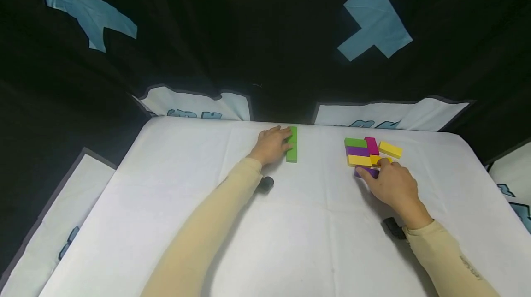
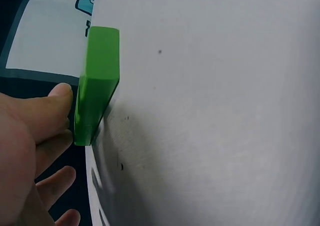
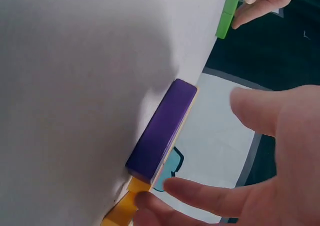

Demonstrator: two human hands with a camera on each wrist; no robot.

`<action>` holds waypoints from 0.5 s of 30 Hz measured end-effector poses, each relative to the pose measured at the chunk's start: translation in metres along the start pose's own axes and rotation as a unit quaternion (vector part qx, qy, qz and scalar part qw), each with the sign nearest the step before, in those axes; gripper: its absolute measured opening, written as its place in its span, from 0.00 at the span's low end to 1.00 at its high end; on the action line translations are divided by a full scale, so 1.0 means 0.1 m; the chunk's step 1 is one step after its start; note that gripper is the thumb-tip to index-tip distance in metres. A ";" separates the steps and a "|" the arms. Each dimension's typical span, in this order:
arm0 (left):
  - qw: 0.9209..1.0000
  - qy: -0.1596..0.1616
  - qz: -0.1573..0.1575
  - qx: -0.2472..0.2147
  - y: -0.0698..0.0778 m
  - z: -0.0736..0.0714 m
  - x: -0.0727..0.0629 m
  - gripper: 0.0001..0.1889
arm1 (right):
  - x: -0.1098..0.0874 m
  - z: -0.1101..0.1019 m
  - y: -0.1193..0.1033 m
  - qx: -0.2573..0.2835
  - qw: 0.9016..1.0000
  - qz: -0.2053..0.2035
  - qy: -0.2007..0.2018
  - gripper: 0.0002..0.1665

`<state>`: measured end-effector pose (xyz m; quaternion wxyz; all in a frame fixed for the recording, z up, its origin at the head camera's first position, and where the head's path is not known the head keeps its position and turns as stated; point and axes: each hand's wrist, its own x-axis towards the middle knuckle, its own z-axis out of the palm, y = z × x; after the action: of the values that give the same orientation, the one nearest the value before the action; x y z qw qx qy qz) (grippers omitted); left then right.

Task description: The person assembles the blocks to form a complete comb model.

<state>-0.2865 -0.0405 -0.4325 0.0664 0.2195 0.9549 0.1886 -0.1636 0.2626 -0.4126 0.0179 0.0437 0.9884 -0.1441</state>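
My left hand [image 1: 271, 145] lies beside a row of green blocks [image 1: 292, 153], its extended fingertips at their left side. The left wrist view has the thumb close to the nearer green block [image 2: 103, 55], without a curled grip round it. Over the front of a cluster of coloured blocks is my right hand [image 1: 394, 184]. Its thumb is near a purple block [image 3: 162, 131], while its fingertips reach a yellow block [image 3: 121, 210]. Thumb and fingers stand spread in the right wrist view; whether they touch the purple block, I cannot tell.
The cluster also holds a green block [image 1: 355, 142], another purple block [image 1: 357, 151], a yellow block [image 1: 359, 160] and a magenta block [image 1: 371, 145]. A separate yellow block [image 1: 390, 149] lies to its right. Black cloth [image 1: 282, 71] hangs behind the white table [image 1: 290, 241].
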 end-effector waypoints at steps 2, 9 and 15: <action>1.000 0.000 0.000 0.002 0.00 0.01 0.00 0.28 | 0.01 0.02 0.00 -0.001 1.000 0.006 -0.015 0.53; 1.000 -0.003 -0.006 0.004 0.03 0.05 0.00 0.27 | 0.06 0.05 0.00 0.011 0.999 0.018 -0.039 0.43; 1.000 -0.003 -0.020 -0.001 0.04 0.05 -0.01 0.27 | 0.08 0.05 0.02 0.003 1.000 0.010 -0.027 0.36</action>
<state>-0.2833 -0.0356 -0.4353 0.0731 0.2007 0.9587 0.1878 -0.1711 0.2634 -0.4183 0.0455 0.0500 0.9866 -0.1483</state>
